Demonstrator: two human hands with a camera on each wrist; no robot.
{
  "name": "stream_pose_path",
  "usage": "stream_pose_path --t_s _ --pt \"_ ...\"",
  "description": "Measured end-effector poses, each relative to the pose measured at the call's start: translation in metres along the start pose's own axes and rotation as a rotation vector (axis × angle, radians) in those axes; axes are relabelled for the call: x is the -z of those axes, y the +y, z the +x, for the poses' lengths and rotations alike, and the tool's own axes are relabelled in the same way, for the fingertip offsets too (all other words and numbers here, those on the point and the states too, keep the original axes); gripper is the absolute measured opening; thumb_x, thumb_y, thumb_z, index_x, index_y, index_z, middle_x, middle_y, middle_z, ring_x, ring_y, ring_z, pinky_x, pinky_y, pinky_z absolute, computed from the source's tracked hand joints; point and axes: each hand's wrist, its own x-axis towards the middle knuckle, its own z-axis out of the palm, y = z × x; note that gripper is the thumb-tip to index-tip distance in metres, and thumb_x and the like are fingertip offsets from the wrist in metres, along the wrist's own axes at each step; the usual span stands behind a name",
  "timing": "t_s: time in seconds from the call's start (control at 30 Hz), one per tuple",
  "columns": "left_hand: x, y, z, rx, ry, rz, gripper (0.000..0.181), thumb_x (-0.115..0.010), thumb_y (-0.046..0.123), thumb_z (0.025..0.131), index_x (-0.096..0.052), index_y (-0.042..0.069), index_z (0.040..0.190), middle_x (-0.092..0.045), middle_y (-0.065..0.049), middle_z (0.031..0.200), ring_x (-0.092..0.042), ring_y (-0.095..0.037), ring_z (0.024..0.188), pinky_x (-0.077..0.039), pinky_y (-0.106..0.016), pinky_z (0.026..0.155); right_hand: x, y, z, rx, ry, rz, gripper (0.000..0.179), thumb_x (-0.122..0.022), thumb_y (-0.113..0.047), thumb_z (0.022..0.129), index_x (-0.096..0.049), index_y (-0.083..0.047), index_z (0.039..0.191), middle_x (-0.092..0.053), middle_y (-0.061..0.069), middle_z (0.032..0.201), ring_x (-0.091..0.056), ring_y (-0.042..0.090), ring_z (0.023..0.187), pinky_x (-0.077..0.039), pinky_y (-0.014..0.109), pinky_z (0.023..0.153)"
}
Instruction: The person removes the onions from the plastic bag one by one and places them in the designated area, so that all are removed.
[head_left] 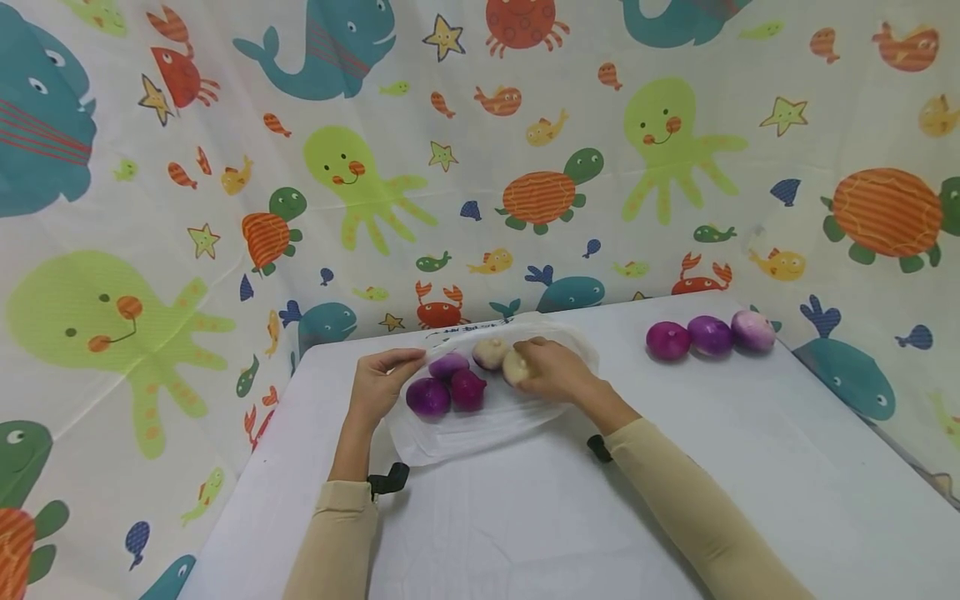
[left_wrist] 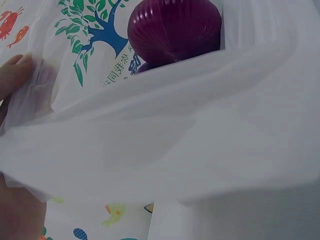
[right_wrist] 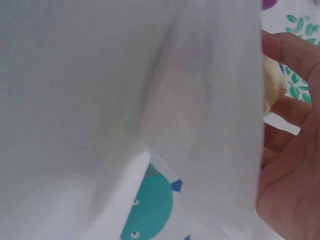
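A white plastic bag (head_left: 450, 437) lies spread with its mouth open. My left hand (head_left: 378, 383) pinches its left edge between thumb and fingers; the left wrist view also shows the thumb on the bag film (left_wrist: 150, 150). Inside are three purple onions (head_left: 428, 398), grouped at the left, and a pale onion (head_left: 490, 353) behind them. With curled fingers my right hand (head_left: 558, 372) holds a second pale onion (head_left: 514, 367) at the bag's right part. In the right wrist view, bag film partly hides this onion (right_wrist: 273, 82).
Three more onions stand in a row at the back right of the white table (head_left: 517, 533): two purple ones (head_left: 668, 342) and a paler violet one (head_left: 753, 332). Behind the table hangs a curtain (head_left: 465, 183) printed with sea animals.
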Motion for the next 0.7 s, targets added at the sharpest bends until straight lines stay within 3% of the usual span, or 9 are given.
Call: stream_pose_path --t_s 0.07,0.27,0.47,0.7 --pt "0.000 -0.009 0.002 0.007 0.007 0.005 0.018 -0.074 -0.001 0.094 -0.078 -0.005 0.111 -0.078 -0.018 0.111 -0.071 0.002 0.102 -0.057 -0.016 0.091 0.003 -0.002 -0.001 0.005 -0.004 0.007 0.069 -0.080 -0.034 0.087 -0.058 -0.005 0.146 -0.063 0.018 0.143 -0.061 0.036 0.130 -0.050 0.050 0.112" --pt "0.001 -0.014 0.003 -0.011 0.011 0.012 0.018 -0.076 0.005 0.094 -0.079 0.000 0.111 -0.078 -0.018 0.113 -0.071 -0.001 0.104 -0.058 -0.017 0.092 0.013 -0.008 -0.004 0.018 -0.009 0.039 0.070 -0.080 -0.037 0.088 -0.057 -0.009 0.147 -0.062 0.016 0.144 -0.060 0.033 0.129 -0.051 0.050 0.109" --pt "0.002 -0.015 0.002 -0.034 0.010 0.015 0.017 -0.077 0.009 0.094 -0.080 0.002 0.109 -0.079 -0.016 0.111 -0.072 -0.003 0.104 -0.058 -0.017 0.093 0.019 -0.015 -0.008 0.040 0.015 0.045 0.068 -0.080 -0.038 0.089 -0.057 -0.013 0.148 -0.060 0.013 0.147 -0.058 0.032 0.131 -0.052 0.051 0.107" --pt "0.002 -0.009 0.002 -0.005 0.006 0.021 0.018 -0.075 0.004 0.094 -0.078 -0.002 0.111 -0.078 -0.019 0.113 -0.071 0.000 0.104 -0.057 -0.015 0.093 0.025 -0.023 -0.012 0.080 0.051 0.055 0.069 -0.082 -0.038 0.087 -0.057 -0.015 0.148 -0.060 0.011 0.146 -0.057 0.030 0.131 -0.053 0.050 0.105"
